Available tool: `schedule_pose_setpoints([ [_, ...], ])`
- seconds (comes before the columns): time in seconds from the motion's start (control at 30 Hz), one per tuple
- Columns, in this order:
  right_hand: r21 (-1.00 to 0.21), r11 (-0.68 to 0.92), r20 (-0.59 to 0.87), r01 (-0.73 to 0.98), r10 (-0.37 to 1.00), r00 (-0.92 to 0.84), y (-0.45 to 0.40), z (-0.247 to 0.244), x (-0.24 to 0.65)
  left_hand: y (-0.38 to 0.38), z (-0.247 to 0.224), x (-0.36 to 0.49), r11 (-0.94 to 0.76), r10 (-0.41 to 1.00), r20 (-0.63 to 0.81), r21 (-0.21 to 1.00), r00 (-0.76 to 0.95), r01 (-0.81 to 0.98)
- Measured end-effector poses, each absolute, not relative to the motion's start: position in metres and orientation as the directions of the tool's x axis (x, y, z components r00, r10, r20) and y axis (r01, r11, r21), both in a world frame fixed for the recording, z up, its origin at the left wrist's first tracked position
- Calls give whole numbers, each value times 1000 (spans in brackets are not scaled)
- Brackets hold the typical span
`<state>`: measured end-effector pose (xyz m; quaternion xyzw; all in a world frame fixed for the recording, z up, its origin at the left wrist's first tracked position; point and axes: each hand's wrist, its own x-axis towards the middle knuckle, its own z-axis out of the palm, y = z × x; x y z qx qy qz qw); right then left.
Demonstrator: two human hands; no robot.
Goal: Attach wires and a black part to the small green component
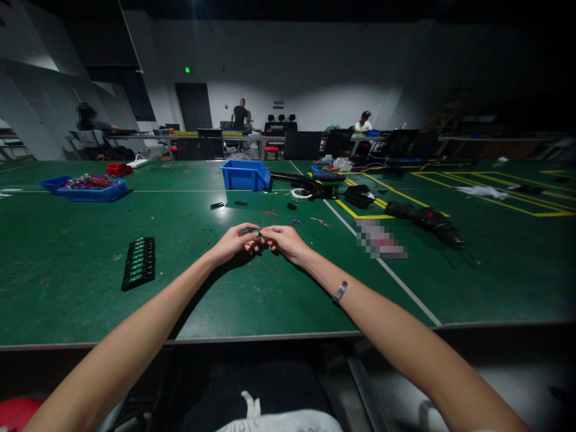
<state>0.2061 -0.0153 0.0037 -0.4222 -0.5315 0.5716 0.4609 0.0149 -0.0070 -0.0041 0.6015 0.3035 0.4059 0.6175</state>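
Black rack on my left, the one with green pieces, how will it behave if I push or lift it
The black rack lies flat and low, so it would probably slide rather than tip. Its straight edges suggest stiffness. The green pieces might shift if tilted; how they're held isn't clear.

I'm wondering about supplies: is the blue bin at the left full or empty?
Looks full: the bin holds tangled, colourful wires, heaped high.

Workshop, apparently electronics assembly. Long green-topped workbench (256, 306) with yellow marking lines (375, 216) at 3 o'clock. Blue tray (101, 194) of coloured wires (90, 182), 9 o'clock. Black rack (152, 258) of small green boards (139, 263), between 8 and 9 o'clock. Further worktables (254, 137) with people (240, 114) at them, 10 through 2 o'clock.
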Motion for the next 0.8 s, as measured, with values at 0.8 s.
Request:
schedule_pose_setpoints([
  [0.8,-994,-73,-52,-84,971,-235,-15,6,208,-5,-7,15,-103,854,142,989,500,-105],
])
